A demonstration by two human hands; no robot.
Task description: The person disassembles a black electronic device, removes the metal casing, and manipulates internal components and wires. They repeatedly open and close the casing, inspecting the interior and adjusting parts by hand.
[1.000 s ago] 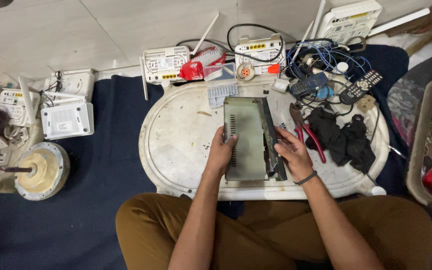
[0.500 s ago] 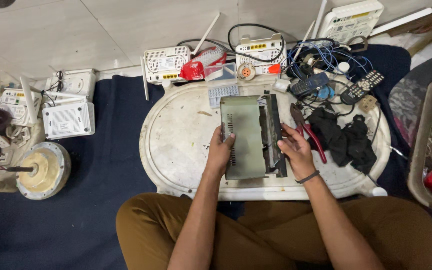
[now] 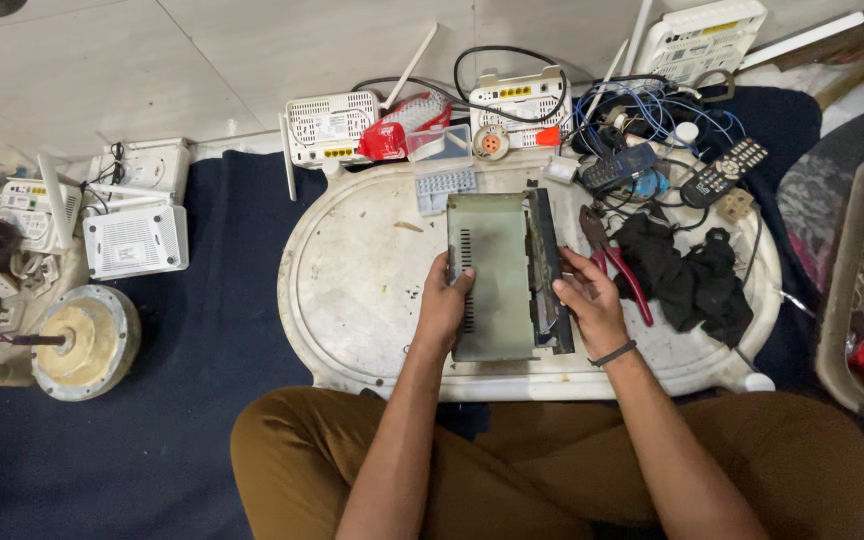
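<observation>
1. Casing [image 3: 493, 275]: grey-green metal box w/ vent slots, flat at centre of the white oval tray [image 3: 352, 290], long side toward the person.
2. Left hand [image 3: 442, 305] presses the casing's left edge, fingers curled on the slots, prob. to stop it sliding.
3. Right hand [image 3: 589, 302] grips the dark panel [image 3: 549, 270] on the casing's right edge, fingers closed on it.
4. Red-handled pliers [image 3: 614, 262] lie just right of the casing, within reach; black cloth [image 3: 687, 275] farther right.
</observation>
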